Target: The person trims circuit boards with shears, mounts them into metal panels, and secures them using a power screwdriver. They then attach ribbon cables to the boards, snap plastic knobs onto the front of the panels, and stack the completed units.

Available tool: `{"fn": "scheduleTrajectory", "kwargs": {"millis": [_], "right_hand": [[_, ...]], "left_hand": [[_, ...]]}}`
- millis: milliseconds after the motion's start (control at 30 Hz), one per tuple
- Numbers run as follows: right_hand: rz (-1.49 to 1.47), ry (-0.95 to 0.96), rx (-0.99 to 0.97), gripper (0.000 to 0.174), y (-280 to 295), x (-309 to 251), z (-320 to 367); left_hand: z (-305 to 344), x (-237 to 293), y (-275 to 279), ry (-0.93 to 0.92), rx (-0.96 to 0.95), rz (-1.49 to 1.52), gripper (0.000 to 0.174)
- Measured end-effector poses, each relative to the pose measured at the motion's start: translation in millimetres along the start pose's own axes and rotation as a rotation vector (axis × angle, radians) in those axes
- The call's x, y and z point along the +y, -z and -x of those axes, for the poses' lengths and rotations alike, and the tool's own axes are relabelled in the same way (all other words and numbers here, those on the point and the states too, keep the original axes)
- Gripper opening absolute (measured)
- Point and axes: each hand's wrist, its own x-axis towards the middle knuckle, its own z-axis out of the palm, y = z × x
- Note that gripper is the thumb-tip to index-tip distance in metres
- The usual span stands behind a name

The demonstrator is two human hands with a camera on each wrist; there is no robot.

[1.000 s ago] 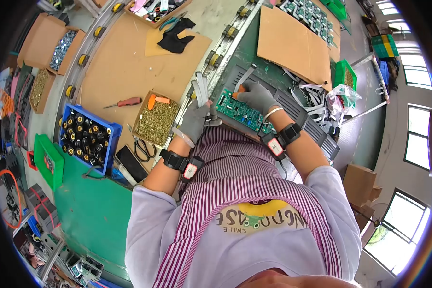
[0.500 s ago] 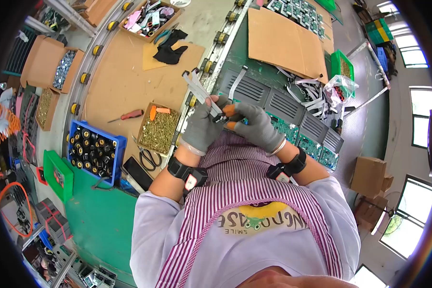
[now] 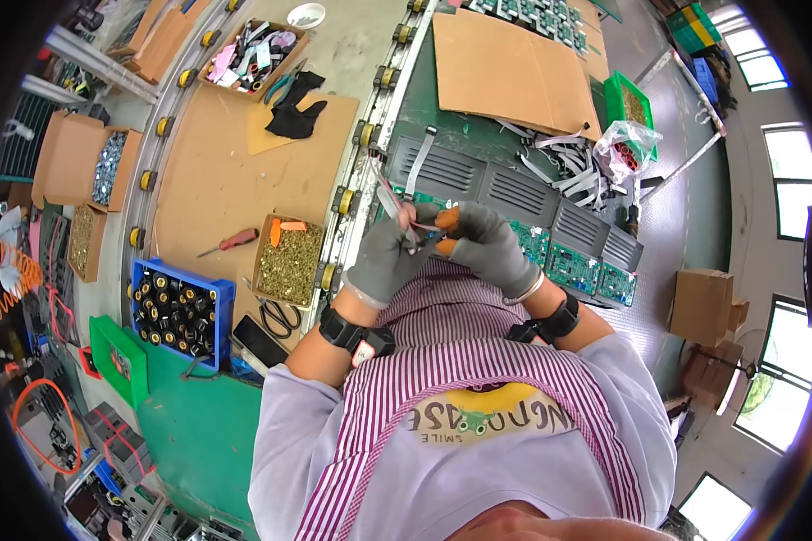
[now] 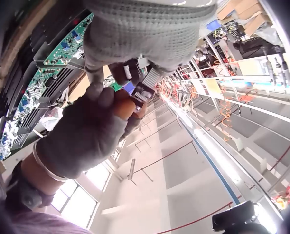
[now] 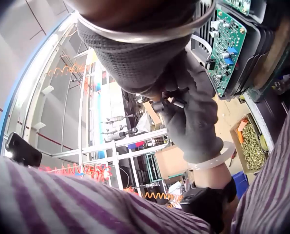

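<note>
In front of the apron, both gloved hands meet over a small bundle of grey ribbon cables [image 3: 386, 193]. My left hand [image 3: 386, 260] grips the bundle, its cable ends sticking up past the fingers. My right hand [image 3: 494, 249], with orange fingertips, pinches the cable's connector end; a black connector [image 4: 143, 92] shows beside those fingertips in the left wrist view. Just beyond the hands lie green circuit boards [image 3: 573, 269] on dark slotted panels [image 3: 516, 193]. One loose ribbon cable [image 3: 419, 164] rises from the nearest board, which the hands partly hide.
More ribbon cables [image 3: 579, 171] lie beside a cardboard sheet [image 3: 512, 77]. Left of the roller rail [image 3: 344, 200] stand a box of brass-coloured small parts [image 3: 289, 263], a screwdriver [image 3: 237, 240], scissors [image 3: 280, 317] and a blue crate [image 3: 228, 314] of black parts.
My right hand has left the circuit board and come left to the cables in my left hand. Both hands now work together at the cable ends. The head view has shifted.
</note>
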Motion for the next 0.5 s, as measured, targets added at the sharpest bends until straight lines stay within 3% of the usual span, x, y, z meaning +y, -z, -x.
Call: {"fn": "scheduleTrajectory", "kwargs": {"millis": [33, 133, 167, 233, 300, 400, 500], "right_hand": [[-0.089, -0.019, -0.015, 0.026, 3, -2, 1], [-0.241, -0.118, -0.092, 0.026, 12, -10, 3], [-0.316, -0.145, -0.053, 0.025, 17, -13, 4], [-0.468, -0.199, 0.023, 0.025, 29, -23, 6], [-0.630, -0.038, 0.154, 0.023, 42, -31, 2], [-0.364, 0.129, 0.490, 0.017, 71, -38, -1], [0.301, 0.316, 0.527, 0.015, 94, -3, 2]], "left_hand": [[1, 4, -3, 0.064, -0.016, 0.120, 0.026], [4, 14, -10, 0.211, 0.015, 0.048, 0.028], [8, 16, -20, 0.230, 0.104, 0.028, 0.030], [11, 21, -14, 0.273, 0.085, -0.034, 0.030], [14, 21, -13, 0.271, 0.148, -0.069, 0.028], [14, 16, 0, 0.162, 0.256, -0.039, 0.027], [13, 12, 16, 0.025, 0.249, -0.074, 0.026]]}}
